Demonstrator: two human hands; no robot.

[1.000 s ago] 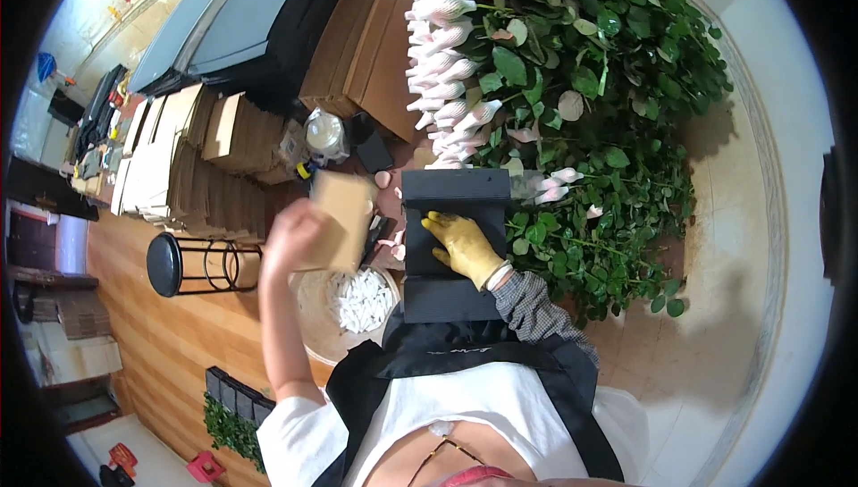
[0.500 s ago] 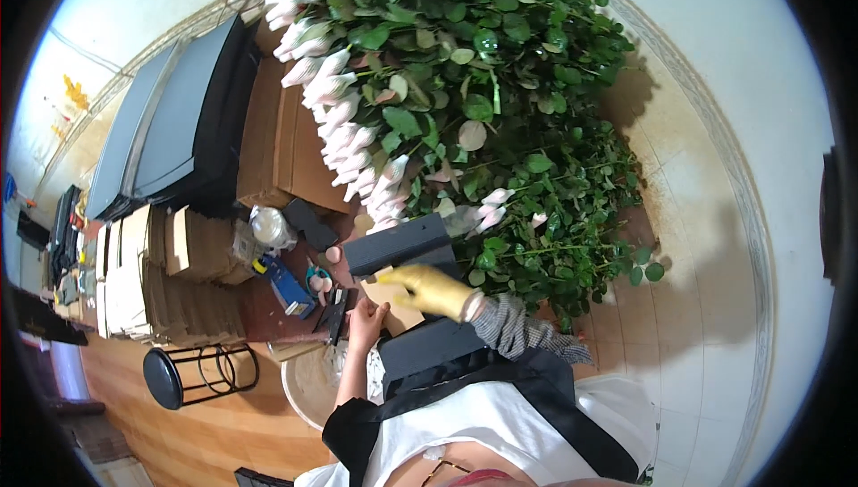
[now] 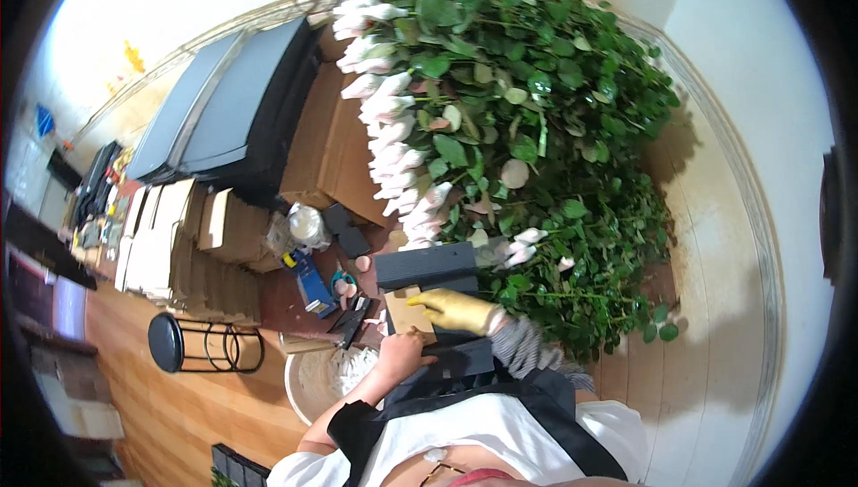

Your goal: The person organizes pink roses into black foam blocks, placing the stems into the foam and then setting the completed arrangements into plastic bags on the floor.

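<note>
A brown cardboard piece (image 3: 412, 317) lies on a black folded board (image 3: 425, 264) with upright flaps, just in front of my body. My bare left hand (image 3: 402, 357) has its fingers curled on the cardboard's near edge. My right hand (image 3: 460, 313), in a yellow glove, rests on the cardboard with fingers stretched out. Beside the board are pale pink netted flower heads (image 3: 393, 156) on leafy stems (image 3: 563, 103), a blue box (image 3: 313, 283), teal scissors (image 3: 344, 281) and a black tool (image 3: 356, 317).
Cardboard stacks (image 3: 183, 246) and large dark sheets (image 3: 232, 103) fill the table's left. A black stool (image 3: 165, 342) stands on the wooden floor. A bin (image 3: 304, 380) holding white pieces sits by my left arm. A white wall (image 3: 742, 67) is at the right.
My left hand has brought the cardboard piece from the left down onto the black board. My right hand's fingers now lie over it. The camera view has shifted.
</note>
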